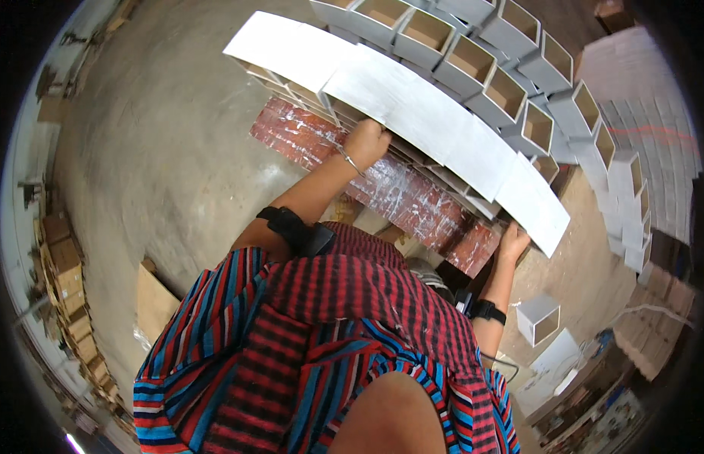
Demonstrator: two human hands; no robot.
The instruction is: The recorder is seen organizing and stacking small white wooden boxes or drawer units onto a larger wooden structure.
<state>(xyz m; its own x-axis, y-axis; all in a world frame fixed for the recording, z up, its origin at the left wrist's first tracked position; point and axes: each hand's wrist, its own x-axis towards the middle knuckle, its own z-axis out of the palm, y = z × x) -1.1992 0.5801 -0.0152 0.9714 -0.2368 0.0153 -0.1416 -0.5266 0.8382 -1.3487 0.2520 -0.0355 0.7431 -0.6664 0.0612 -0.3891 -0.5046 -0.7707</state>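
Observation:
A long row of open-fronted boxes with white-painted tops (420, 106) stands in front of me, side by side. Beneath the row is a low bench (420, 216) with a reddish-brown surface, spattered with white paint. My left hand (367, 142) is closed at the front edge of a box left of the row's middle, its fingertips hidden inside the opening. Toward the row's right end, my right hand (513, 240) grips the lower front edge of the end box, with its fingers partly out of sight under the top.
Several open boxes, white outside and brown inside (470, 60), are stacked behind the row and curve to the right. One single box (539, 319) sits on the floor at right, near a white board (552, 363). Brown cartons (64, 265) line the far left. A wooden panel (155, 300) lies lower left.

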